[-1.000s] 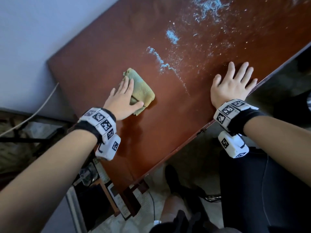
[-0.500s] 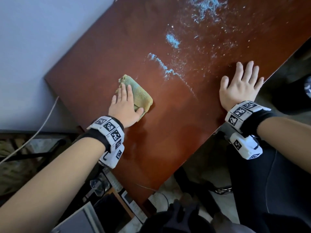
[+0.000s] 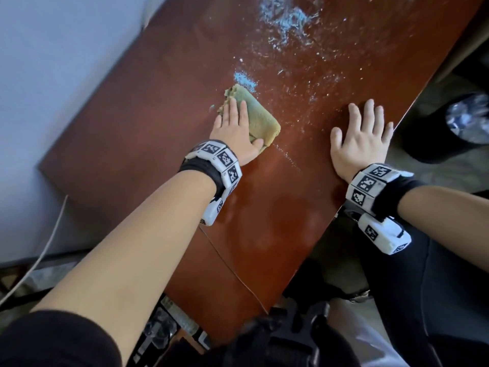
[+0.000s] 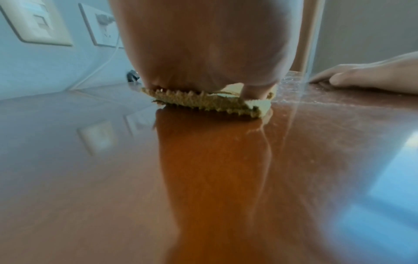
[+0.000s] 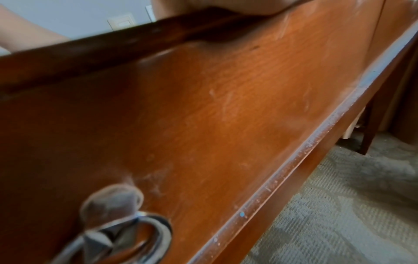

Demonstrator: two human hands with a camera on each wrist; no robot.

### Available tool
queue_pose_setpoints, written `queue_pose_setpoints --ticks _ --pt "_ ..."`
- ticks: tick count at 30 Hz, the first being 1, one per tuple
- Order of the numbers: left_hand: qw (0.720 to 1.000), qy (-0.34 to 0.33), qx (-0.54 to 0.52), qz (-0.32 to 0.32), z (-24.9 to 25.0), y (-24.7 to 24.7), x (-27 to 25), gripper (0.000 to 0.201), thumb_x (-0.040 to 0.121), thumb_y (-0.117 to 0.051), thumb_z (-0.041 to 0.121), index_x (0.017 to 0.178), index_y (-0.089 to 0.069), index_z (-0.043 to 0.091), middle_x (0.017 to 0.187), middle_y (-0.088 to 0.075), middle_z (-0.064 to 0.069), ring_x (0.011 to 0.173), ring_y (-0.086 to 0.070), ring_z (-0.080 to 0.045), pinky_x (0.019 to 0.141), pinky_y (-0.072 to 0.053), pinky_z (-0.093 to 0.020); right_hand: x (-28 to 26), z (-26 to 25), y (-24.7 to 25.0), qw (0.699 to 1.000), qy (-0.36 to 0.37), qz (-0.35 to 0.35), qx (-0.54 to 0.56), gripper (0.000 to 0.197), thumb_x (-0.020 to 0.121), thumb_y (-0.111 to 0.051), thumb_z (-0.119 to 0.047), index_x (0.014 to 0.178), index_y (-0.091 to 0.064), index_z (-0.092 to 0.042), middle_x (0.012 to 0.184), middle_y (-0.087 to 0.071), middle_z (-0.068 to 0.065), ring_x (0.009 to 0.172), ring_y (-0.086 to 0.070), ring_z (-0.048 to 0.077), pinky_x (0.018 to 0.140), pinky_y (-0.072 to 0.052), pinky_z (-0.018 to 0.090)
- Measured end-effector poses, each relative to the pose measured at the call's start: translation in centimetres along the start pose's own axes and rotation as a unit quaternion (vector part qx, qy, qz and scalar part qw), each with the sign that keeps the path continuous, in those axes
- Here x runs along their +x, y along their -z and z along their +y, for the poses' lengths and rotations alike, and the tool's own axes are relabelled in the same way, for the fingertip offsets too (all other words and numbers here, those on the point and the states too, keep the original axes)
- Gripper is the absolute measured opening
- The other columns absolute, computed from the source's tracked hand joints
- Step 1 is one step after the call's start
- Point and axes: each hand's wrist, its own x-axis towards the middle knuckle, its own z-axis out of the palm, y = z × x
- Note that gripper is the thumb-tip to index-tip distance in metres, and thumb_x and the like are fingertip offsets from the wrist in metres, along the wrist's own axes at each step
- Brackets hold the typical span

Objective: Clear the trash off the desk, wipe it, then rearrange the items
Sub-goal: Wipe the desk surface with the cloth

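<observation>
A folded green cloth [image 3: 258, 116] lies on the reddish-brown desk [image 3: 148, 123]. My left hand [image 3: 235, 131] presses flat on it, fingers straight and thumb against its near edge. In the left wrist view the cloth [image 4: 203, 102] shows under my palm. Just beyond the cloth lie pale blue wet streaks and white specks [image 3: 285, 19] across the far part of the desk. My right hand [image 3: 362, 136] rests flat on the desk near its right edge, fingers spread, holding nothing. The right wrist view shows only the desk's front panel [image 5: 203, 107].
A black bin [image 3: 449, 125] with crumpled clear plastic stands on the floor right of the desk. A wall with sockets [image 4: 101, 26] and a white cable [image 3: 50, 242] borders the left side. A drawer front bears a metal ring pull [image 5: 126, 237]. Clutter lies below the desk's near end.
My left hand has pushed the cloth away from me, up the desk to the blue streaks. The right hand stays flat in the same place.
</observation>
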Motion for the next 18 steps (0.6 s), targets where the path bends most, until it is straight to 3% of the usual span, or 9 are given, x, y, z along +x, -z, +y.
queue_pose_setpoints --ticks 7,18 --pt "1.0 0.005 -0.004 -0.011 -1.3 -0.3 -1.4 0.087 0.094 -0.032 0.056 0.148 0.018 0.009 0.156 0.02 -0.013 0.147 0.009 -0.022 0.118 0.002 -0.041 0.0 0.0 0.3 1.0 -0.005 -0.002 0.015 0.055 0.098 -0.03 -0.035 0.149 -0.023 -0.017 0.158 -0.009 0.01 0.146 -0.004 0.027 0.117 0.0 0.046" --pt "0.985 0.136 -0.102 -0.024 -6.7 -6.4 -11.0 0.089 0.094 -0.036 0.055 0.148 0.017 0.008 0.156 0.019 -0.014 0.147 0.009 -0.022 0.117 0.002 -0.044 0.0 -0.1 1.3 0.997 -0.012 -0.061 0.036 0.057 0.096 -0.031 -0.038 0.149 -0.02 -0.02 0.159 -0.004 0.006 0.146 0.001 0.023 0.117 0.004 0.044"
